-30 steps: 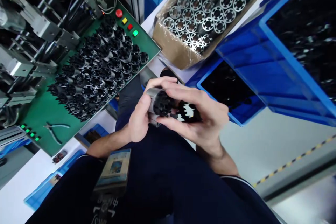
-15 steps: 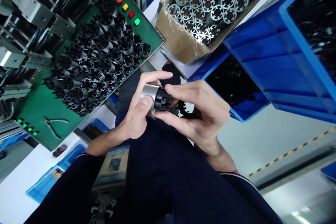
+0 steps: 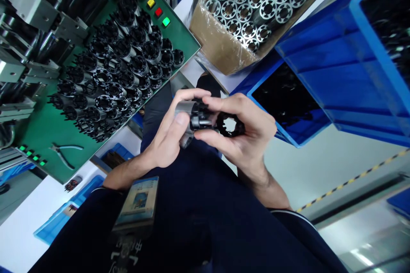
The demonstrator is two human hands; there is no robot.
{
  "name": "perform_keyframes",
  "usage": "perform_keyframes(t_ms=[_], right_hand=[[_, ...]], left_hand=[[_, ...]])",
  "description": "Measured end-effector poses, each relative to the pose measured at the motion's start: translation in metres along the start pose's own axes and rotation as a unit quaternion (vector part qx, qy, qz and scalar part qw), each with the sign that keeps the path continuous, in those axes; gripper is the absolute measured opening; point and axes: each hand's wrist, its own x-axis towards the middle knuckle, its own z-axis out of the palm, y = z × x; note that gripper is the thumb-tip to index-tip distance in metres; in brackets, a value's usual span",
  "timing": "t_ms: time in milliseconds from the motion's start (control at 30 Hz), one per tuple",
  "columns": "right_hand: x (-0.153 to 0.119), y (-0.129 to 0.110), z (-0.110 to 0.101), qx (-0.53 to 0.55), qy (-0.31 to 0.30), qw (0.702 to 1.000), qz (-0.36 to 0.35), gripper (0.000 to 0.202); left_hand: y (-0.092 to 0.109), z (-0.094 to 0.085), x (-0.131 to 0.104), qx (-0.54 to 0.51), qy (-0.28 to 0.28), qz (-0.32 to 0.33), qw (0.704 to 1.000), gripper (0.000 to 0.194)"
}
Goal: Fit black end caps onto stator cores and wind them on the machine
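Note:
My left hand (image 3: 169, 136) is wrapped round a silver metal cylinder (image 3: 184, 108), its thumb on the near side. A black toothed plastic part (image 3: 201, 117) sits at the cylinder's right end. The thumb and a fingertip of my right hand (image 3: 241, 130) pinch that black part from both sides. A second black ring (image 3: 229, 125) is tucked in my right palm, its opening facing the camera. Another grey piece (image 3: 186, 140) shows below the cylinder, partly hidden by my left hand.
Many cylinders with black ends (image 3: 123, 64) stand on a green machine table (image 3: 68, 136) beside pliers (image 3: 65, 153). A cardboard box (image 3: 218, 47) of metal cylinders is ahead. Blue bins (image 3: 346, 72) stand at the right. A light blue tray (image 3: 53, 226) lies lower left.
The cylinder has turned slightly and a grey piece shows more below it. The ring in my right palm has tilted so that its opening faces the camera.

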Motion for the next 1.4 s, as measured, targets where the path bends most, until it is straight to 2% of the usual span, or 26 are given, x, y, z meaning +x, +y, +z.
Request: perform_keyframes(t_ms=[67, 167, 300, 433, 500, 567, 633, 800, 933, 1000, 1067, 1133, 1167, 1200, 1267, 1333, 1400], right_hand=[[0.0, 0.003, -0.001, -0.018, -0.018, 1.0, 0.008, 0.053], [-0.001, 0.005, -0.004, -0.031, -0.052, 0.998, -0.002, 0.054], [0.0, 0.003, -0.005, -0.048, -0.053, 0.997, -0.012, 0.047], [0.001, -0.004, -0.01, -0.08, -0.08, 0.994, -0.01, 0.047], [0.003, -0.006, -0.014, -0.087, -0.095, 0.992, -0.015, 0.051], [0.005, -0.005, -0.017, -0.07, -0.091, 0.993, -0.026, 0.05], [0.008, -0.002, -0.018, -0.047, -0.084, 0.995, -0.026, 0.047], [0.009, 0.005, -0.013, -0.07, -0.066, 0.995, -0.032, 0.037], [0.003, 0.002, -0.005, -0.096, -0.013, 0.993, -0.063, 0.025], [0.0, 0.001, -0.004, -0.124, -0.021, 0.99, -0.062, 0.027], [-0.001, 0.003, -0.007, -0.134, -0.057, 0.988, -0.058, 0.027], [0.002, 0.007, -0.011, -0.096, -0.08, 0.991, -0.053, 0.011], [0.003, 0.009, -0.01, -0.061, -0.069, 0.994, -0.052, 0.011], [0.006, 0.012, -0.008, -0.022, -0.037, 0.998, -0.052, 0.027], [0.01, 0.015, 0.004, 0.045, 0.064, 0.996, -0.045, 0.055], [0.012, 0.016, 0.026, 0.086, 0.166, 0.982, -0.037, 0.061], [0.011, 0.019, 0.051, 0.104, 0.235, 0.966, -0.037, 0.055]], left_hand=[[-0.001, 0.004, 0.002, -0.021, 0.038, -0.02, 0.999, 0.052], [-0.005, 0.005, 0.006, -0.013, 0.071, 0.009, 0.997, 0.046], [-0.013, 0.0, 0.006, -0.009, 0.062, 0.028, 0.998, 0.048], [-0.015, -0.006, 0.005, 0.021, 0.07, -0.013, 0.997, 0.057], [-0.014, -0.007, 0.005, 0.005, 0.055, -0.025, 0.998, 0.057], [-0.013, -0.007, 0.007, -0.036, 0.028, -0.034, 0.998, 0.055], [-0.011, -0.004, 0.009, -0.064, 0.026, -0.042, 0.997, 0.052], [-0.007, 0.006, 0.013, -0.097, 0.061, -0.045, 0.992, 0.043], [-0.006, 0.013, 0.009, -0.045, 0.111, -0.075, 0.99, 0.056], [-0.008, 0.013, 0.008, -0.022, 0.131, -0.072, 0.989, 0.057], [-0.011, 0.011, 0.01, -0.024, 0.131, -0.073, 0.988, 0.055], [-0.014, 0.009, 0.015, -0.049, 0.116, -0.093, 0.988, 0.049], [-0.015, 0.009, 0.018, -0.068, 0.109, -0.107, 0.986, 0.046], [-0.015, 0.009, 0.022, -0.091, 0.107, -0.119, 0.983, 0.043], [-0.014, 0.013, 0.032, -0.136, 0.119, -0.133, 0.974, 0.039], [-0.012, 0.021, 0.04, -0.174, 0.148, -0.142, 0.963, 0.038], [-0.007, 0.031, 0.046, -0.206, 0.189, -0.145, 0.949, 0.039]])
